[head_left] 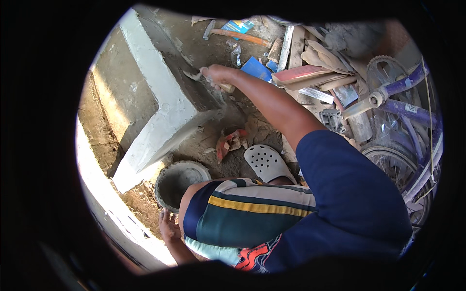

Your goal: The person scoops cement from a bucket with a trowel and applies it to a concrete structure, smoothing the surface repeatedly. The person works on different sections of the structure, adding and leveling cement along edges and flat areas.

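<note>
My right hand (218, 74) is closed around the pale handle of a trowel (227, 88). The trowel's blade points left, against the grey inner face of a low plastered wall (155, 53). Down at the lower left, my left hand (169, 226) is beside a round bucket (198, 169) crusted with grey mortar. Its fingers are apart, close to the bucket's near rim; whether they touch it is hard to see. My raised knee covers part of the bucket.
A hammer (242, 36) with a wooden handle lies at the far side. Cardboard and scrap (325, 58) are piled at the right, beside a purple bicycle frame (412, 111). A torn red-and-brown bag (232, 143) lies near my clog (267, 161).
</note>
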Demonstrator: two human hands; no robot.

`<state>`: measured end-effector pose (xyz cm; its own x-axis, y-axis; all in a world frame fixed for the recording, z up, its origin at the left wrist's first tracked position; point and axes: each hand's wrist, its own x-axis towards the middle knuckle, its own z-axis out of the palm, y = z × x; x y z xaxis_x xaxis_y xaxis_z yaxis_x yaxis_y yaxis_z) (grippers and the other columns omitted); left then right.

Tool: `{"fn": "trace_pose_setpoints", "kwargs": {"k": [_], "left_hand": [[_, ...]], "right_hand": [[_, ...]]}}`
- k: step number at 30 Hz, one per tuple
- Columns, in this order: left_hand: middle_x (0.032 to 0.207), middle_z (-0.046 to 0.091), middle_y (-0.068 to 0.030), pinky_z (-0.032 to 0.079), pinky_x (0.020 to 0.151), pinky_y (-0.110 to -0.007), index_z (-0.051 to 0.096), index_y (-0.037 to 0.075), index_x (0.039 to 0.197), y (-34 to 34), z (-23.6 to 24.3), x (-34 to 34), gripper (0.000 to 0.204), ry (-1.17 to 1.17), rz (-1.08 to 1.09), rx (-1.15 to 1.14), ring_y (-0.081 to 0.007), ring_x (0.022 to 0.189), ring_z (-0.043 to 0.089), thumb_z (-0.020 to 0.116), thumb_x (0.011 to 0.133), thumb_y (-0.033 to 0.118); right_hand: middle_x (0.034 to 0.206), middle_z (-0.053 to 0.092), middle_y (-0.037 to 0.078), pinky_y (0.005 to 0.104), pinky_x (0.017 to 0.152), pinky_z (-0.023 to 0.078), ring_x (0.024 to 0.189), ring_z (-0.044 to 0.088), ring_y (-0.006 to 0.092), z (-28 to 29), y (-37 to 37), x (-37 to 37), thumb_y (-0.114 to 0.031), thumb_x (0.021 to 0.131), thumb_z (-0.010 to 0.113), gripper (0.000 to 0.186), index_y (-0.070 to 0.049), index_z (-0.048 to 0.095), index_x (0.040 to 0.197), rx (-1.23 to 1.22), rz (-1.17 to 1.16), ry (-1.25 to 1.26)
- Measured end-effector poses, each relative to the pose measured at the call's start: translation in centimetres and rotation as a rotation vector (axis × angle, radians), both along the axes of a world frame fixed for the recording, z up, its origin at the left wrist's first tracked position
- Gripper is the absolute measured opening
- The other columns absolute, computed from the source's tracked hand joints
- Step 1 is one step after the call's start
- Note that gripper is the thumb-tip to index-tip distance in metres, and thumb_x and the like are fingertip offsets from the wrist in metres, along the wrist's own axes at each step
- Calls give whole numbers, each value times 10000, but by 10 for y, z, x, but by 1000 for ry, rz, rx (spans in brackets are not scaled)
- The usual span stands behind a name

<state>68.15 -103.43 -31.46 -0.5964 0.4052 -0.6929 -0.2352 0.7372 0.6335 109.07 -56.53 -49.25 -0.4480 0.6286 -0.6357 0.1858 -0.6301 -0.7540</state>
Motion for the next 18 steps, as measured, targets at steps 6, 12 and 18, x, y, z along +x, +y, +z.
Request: {"fn": "trace_pose_setpoints", "kwargs": {"k": [6, 12, 18], "left_hand": [[1394, 577, -60, 547, 916, -500, 535, 140, 1418, 26, 1, 9, 444, -2, 41, -4, -275, 1219, 530, 689, 1037, 306], [1217, 576, -65, 588, 763, -449, 501, 123, 1260, 38, -4, 26, 338, 410, -49, 75, -208, 1053, 598, 600, 943, 56], [1045, 567, -65, 588, 674, -419, 503, 120, 1087, 17, -8, 13, 226, 324, 90, -21, -198, 941, 592, 637, 906, 103]], "right_hand": [[761, 575, 91, 403, 464, 520, 556, 581, 207, 14, -117, 51, -594, 1089, 422, 584, -32, 561, 1016, -210, 113, -60], [710, 535, 29, 361, 404, 494, 481, 535, 143, 36, -194, 97, -638, 1094, 403, 598, -71, 545, 970, -343, 62, 110], [691, 516, 1, 314, 411, 490, 471, 513, 95, 54, -79, 35, -676, 1064, 458, 585, -104, 540, 969, -210, -61, 281]]}}
